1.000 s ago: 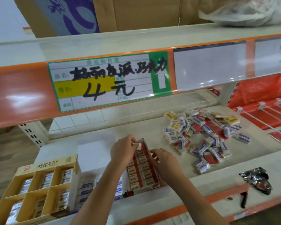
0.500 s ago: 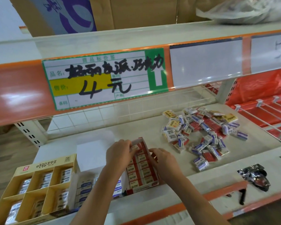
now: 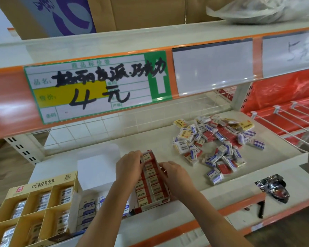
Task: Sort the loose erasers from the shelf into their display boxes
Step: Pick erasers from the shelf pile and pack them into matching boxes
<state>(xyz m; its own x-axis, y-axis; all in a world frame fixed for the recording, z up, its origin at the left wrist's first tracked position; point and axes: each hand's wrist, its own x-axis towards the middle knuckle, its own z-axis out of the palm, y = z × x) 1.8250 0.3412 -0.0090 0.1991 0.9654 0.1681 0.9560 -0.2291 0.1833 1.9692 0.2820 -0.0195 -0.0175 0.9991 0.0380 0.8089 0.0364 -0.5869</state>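
Here, both hands work at the red display box [image 3: 152, 182], which lies on the shelf [image 3: 278, 163] near its front edge and holds two rows of red-and-cream erasers. The left hand [image 3: 128, 168] curls its fingers over the box's far left corner, gripping the rim; the right hand [image 3: 175, 175] has its fingers bent against the right wall, though whether it clasps the wall or only presses it is hard to tell. To the right, well apart from the box, the pile of loose erasers [image 3: 214, 145] lies scattered. Left of the red box sits a white display box [image 3: 89, 207] with blue-labelled erasers, partly hidden by the left forearm, and beyond it a yellow divided box [image 3: 32, 207], cut off at the frame's edge. A crumpled foil wrapper [image 3: 273, 188] rests on the front ledge. Overhead, the price tag [image 3: 96, 86] reads 4.
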